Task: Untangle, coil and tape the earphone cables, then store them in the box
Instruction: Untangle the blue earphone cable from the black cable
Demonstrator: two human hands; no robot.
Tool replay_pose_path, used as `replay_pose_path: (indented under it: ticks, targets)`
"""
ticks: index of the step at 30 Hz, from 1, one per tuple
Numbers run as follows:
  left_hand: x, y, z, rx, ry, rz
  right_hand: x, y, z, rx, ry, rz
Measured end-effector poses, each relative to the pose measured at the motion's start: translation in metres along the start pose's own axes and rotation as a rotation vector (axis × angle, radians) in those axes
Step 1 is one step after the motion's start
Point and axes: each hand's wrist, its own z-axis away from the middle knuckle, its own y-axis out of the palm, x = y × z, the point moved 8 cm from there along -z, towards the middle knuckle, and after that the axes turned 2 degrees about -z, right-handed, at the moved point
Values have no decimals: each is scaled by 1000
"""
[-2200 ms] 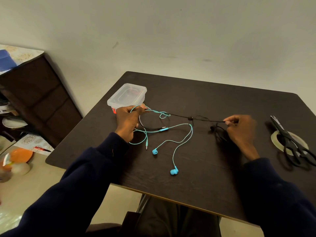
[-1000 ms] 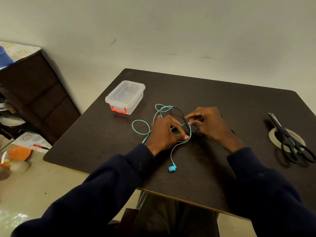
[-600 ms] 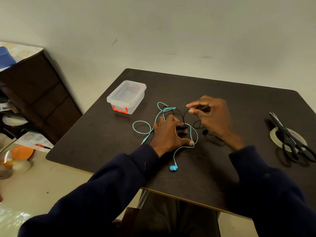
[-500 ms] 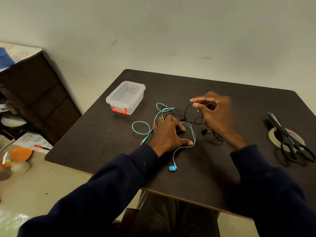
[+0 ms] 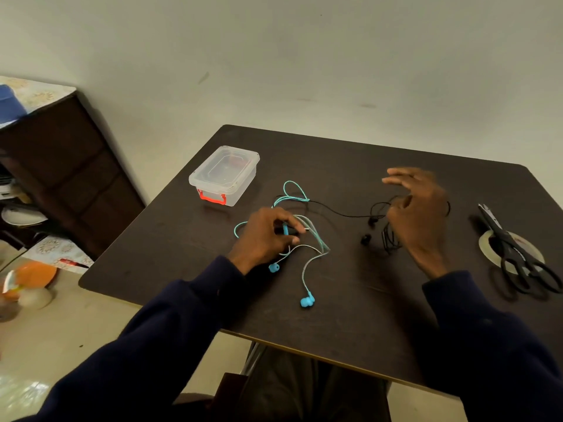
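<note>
Teal earphones [image 5: 307, 300] lie spread on the dark table [image 5: 350, 324], one loop reaching toward the clear lidded box [image 5: 224, 175] with its red latch. My left hand [image 5: 263, 236] pinches the teal cable at its inline piece and holds it down against the table. A black earphone cable [image 5: 344, 214] runs from the teal loop rightward to my right hand [image 5: 417, 214], which is raised and blurred, fingers partly spread, with the black cable looped round it. Two black earbuds and a bunch of cable hang just left of that hand.
Black scissors [image 5: 518, 260] lie across a roll of clear tape [image 5: 487, 245] near the table's right edge. A dark cabinet [image 5: 61, 178] stands at the left, with plates and an orange dish on the floor beside it.
My right hand has moved right and up, drawing the black cable out of the teal tangle. My left hand stays on the teal cable, and a second teal earbud now shows.
</note>
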Motion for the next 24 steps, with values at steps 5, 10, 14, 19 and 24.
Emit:
replay_pose_path:
  ticks: [5,10,14,19,24]
  targets:
    - [10,-29,2,28,8,33,52,30,-1,143,-249,-137]
    - [10,-44,-3,-16,-67,-127,45,114,11,547,-52,17]
    - [12,-63,-6,-203,-30,-294,41,131,14,511,4,35]
    - [4,-72,-14,-349,64,-123,43,113,5,383,13,-139]
    - [-19,-42,-39,-186,209,-60,54,94,-4,364,-41,-260]
